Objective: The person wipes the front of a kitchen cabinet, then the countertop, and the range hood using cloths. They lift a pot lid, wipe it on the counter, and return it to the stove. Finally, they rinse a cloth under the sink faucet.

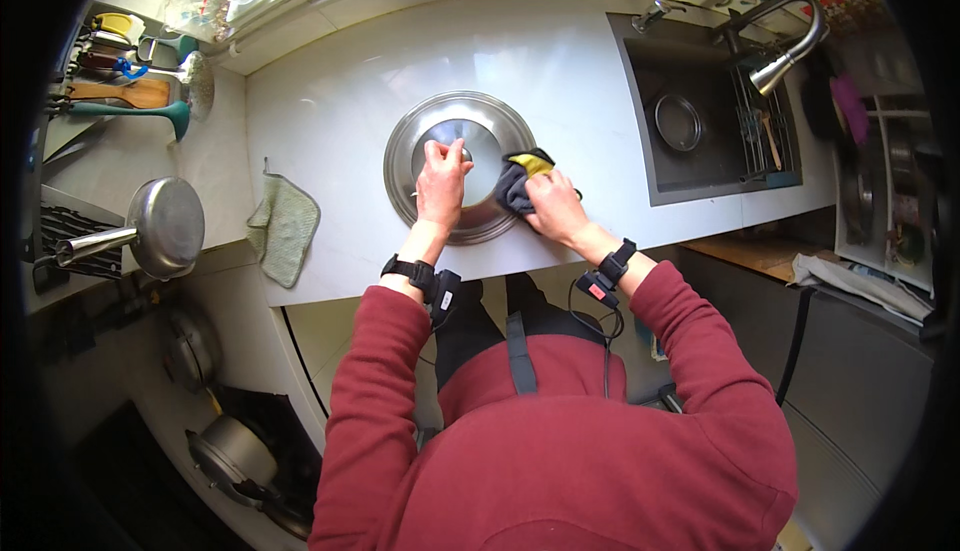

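Note:
A round pot lid with a wide steel rim and a glass centre (pixel 486 168) lies on the white countertop before me. My left hand (pixel 442 185) grips the knob at the lid's middle, its fingers partly hiding it. In my right hand (pixel 553 202) is a dark grey and yellow cloth (pixel 514 185), pressed against the right edge of the lid's rim. The part of the rim beneath the cloth is hidden.
A green cloth (pixel 289 224) hangs over the counter's left front edge. At left are a steel saucepan (pixel 169 224) and several utensils, among them a wooden spatula (pixel 142 93). The dark sink (pixel 705 173) at right holds a round metal dish (pixel 678 123), below a pull-down faucet (pixel 780 67).

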Tool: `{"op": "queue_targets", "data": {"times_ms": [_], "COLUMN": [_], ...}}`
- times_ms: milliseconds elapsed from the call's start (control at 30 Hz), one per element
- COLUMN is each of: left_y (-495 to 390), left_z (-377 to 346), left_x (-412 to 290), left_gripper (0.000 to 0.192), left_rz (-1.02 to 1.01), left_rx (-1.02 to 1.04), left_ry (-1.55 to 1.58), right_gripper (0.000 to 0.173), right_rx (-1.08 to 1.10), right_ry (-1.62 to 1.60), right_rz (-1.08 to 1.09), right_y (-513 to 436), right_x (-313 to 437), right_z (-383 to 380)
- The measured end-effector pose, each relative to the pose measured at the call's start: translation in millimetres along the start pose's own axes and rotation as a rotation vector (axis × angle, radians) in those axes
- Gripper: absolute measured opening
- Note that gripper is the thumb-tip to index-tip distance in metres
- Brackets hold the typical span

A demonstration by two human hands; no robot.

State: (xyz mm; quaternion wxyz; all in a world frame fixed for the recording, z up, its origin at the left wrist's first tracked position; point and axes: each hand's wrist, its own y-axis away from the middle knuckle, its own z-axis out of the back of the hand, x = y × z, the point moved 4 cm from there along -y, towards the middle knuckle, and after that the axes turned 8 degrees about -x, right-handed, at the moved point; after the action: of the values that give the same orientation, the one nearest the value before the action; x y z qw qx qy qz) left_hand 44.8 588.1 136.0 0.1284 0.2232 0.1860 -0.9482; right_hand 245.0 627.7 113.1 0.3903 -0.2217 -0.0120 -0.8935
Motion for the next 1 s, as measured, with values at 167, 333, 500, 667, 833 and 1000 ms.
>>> {"op": "queue_targets", "data": {"times_ms": [167, 333, 500, 667, 833, 1000], "left_y": [-0.6, -0.1, 1.4, 5.8, 15.0, 14.1], "left_z": [-0.4, 2.1, -0.5, -5.4, -21.4, -32.7], "left_x": [1.6, 5.5, 9.6, 14.6, 25.8, 29.2], "left_gripper": [0.038, 0.038, 0.038, 0.037, 0.041, 0.033], "left_rz": [0.02, 0.036, 0.061, -0.161, -0.189, 0.07], "left_rx": [0.034, 0.051, 0.064, -0.045, -0.163, -0.2], "left_ry": [0.005, -0.004, -0.004, 0.003, 0.048, 0.245], "right_gripper": [0.01, 0.011, 0.013, 0.009, 0.028, 0.041], "right_rx": [0.114, 0.135, 0.17, 0.16, 0.186, 0.361], "right_ry": [0.174, 0.169, 0.158, 0.042, -0.596, -0.557], "right_rz": [0.261, 0.358, 0.387, 0.369, 0.149, -0.062], "right_y": [20.7, 21.3, 20.0, 7.9, -7.5, -17.0], "right_x": [49.6, 78.8, 108.1, 140.7, 140.4, 66.5], "right_z": [-16.8, -36.2, -60.5, -90.9, -69.6, 15.1]}}
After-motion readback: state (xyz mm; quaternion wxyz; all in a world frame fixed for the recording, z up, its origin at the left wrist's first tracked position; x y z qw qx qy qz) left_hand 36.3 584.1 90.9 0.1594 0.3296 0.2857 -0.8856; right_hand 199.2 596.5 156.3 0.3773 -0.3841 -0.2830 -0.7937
